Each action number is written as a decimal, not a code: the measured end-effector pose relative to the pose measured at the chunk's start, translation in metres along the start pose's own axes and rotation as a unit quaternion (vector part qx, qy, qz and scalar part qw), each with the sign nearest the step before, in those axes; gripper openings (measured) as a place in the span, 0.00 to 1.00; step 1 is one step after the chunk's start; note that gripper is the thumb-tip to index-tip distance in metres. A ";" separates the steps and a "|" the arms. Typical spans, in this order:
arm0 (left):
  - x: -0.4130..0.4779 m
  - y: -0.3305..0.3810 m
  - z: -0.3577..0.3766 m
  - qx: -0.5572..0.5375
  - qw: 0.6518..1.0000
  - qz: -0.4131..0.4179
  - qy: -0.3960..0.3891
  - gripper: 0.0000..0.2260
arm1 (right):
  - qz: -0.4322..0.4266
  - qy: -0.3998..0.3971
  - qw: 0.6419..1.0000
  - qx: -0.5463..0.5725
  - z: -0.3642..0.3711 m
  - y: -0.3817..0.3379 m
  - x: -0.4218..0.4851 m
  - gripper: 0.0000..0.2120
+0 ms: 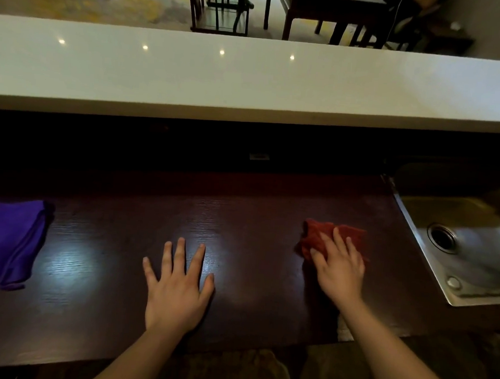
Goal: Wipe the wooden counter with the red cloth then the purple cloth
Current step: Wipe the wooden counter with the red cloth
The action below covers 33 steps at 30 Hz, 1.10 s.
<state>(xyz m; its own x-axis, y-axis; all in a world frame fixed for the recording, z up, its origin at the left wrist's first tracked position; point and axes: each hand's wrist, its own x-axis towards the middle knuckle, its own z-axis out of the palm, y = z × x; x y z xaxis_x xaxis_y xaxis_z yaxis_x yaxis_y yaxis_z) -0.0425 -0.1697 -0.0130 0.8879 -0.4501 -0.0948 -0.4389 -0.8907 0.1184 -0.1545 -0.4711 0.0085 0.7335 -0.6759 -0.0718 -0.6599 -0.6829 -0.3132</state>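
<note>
The dark wooden counter (241, 218) runs across the lower half of the head view. A crumpled red cloth (319, 237) lies on its right part, and my right hand (337, 268) presses down on it with fingers spread over the cloth. Flat on the bare wood near the middle rests my left hand (177, 284), fingers apart and holding nothing. A folded purple cloth (8, 239) lies at the far left of the counter, well apart from both hands and partly cut off by the frame edge.
A steel sink (426, 247) with a round drain is set in at the right end of the counter. A raised white bar top (249, 78) runs along the back. Chairs and a dark table stand beyond it.
</note>
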 end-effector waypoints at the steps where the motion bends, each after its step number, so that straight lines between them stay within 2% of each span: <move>1: 0.000 0.000 0.000 0.000 1.000 0.000 0.001 0.30 | -0.019 -0.002 1.000 -0.006 0.002 -0.005 -0.002 0.23; 3: -0.001 -0.001 0.000 0.000 1.000 0.001 -0.001 0.31 | -0.112 -0.024 0.993 -0.029 0.007 -0.008 -0.017 0.24; 5: -0.001 -0.001 -0.001 -0.001 1.000 0.001 0.000 0.31 | -0.221 -0.063 0.971 -0.059 0.008 0.001 -0.038 0.27; 7: -0.001 0.000 -0.002 -0.004 1.000 0.002 0.002 0.30 | -0.254 -0.082 0.961 -0.071 0.003 0.017 -0.047 0.28; 12: -0.001 0.001 -0.004 0.002 1.000 0.005 0.005 0.30 | -0.061 -0.013 0.997 -0.034 -0.005 0.022 0.000 0.25; 15: 0.000 0.002 -0.004 0.008 1.000 0.007 0.005 0.30 | -0.003 -0.024 1.000 -0.009 -0.003 0.000 0.037 0.25; 17: 0.000 0.002 -0.003 0.008 1.000 0.009 0.009 0.30 | -0.004 -0.045 0.999 -0.008 0.001 -0.019 0.048 0.25; 20: 0.000 0.001 -0.002 0.009 1.000 0.009 0.013 0.30 | -0.111 -0.075 0.990 -0.036 0.011 -0.047 0.034 0.26; 23: -0.001 0.001 -0.002 0.004 1.000 0.007 0.017 0.30 | -0.242 -0.075 0.966 -0.051 0.024 -0.053 -0.014 0.27; 26: -0.001 0.001 -0.002 -0.002 1.000 0.006 0.019 0.30 | -0.297 -0.073 0.950 -0.060 0.029 -0.032 -0.042 0.27; 29: 0.000 0.001 -0.002 -0.004 1.000 0.007 0.020 0.30 | -0.249 -0.071 0.963 -0.078 0.017 -0.013 -0.016 0.28; 33: 0.000 0.001 -0.001 -0.001 1.000 0.005 0.022 0.30 | -0.089 -0.054 0.993 -0.051 0.008 -0.021 0.027 0.27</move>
<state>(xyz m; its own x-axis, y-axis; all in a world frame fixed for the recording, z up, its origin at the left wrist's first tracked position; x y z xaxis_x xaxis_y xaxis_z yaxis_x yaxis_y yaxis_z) -0.0430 -0.1706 -0.0114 0.8884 -0.4562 -0.0507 -0.4479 -0.8858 0.1216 -0.1195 -0.4732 0.0059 0.8498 -0.5116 -0.1271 -0.5269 -0.8174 -0.2327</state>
